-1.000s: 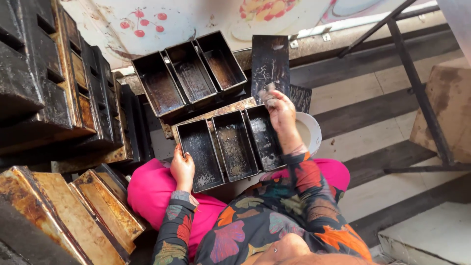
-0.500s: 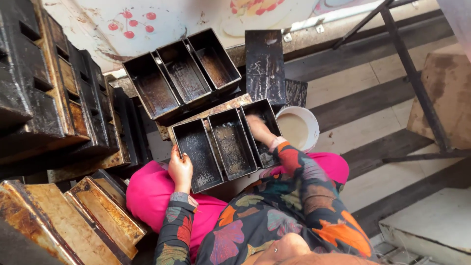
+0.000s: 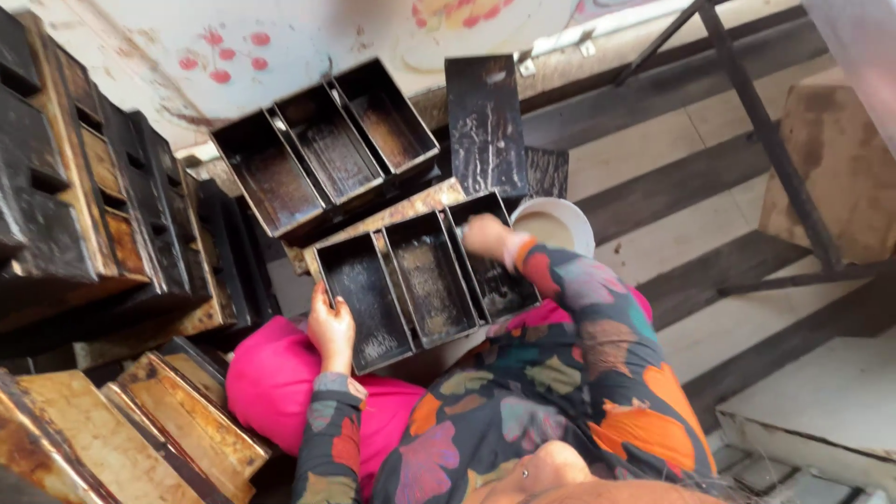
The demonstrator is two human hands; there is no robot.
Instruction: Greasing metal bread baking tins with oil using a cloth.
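1. A black three-compartment loaf tin point(image 3: 425, 280) is held tilted over the lap, above the pink garment point(image 3: 280, 392).
2. The tin's near left edge is gripped by the left hand point(image 3: 331, 329), with the fingers closed around the rim.
3. The right hand point(image 3: 485, 235) is placed inside the tin's right compartment; whether it is open or closed cannot be told, as it is blurred.
4. A white bowl point(image 3: 558, 224) is seen just beyond the tin, on the right.
5. A second three-compartment tin point(image 3: 322, 154) is propped farther off, against the wall.
6. Stacked dark tins point(image 3: 84, 215) are seen at the left, and rusty trays point(image 3: 140, 429) at the near left.
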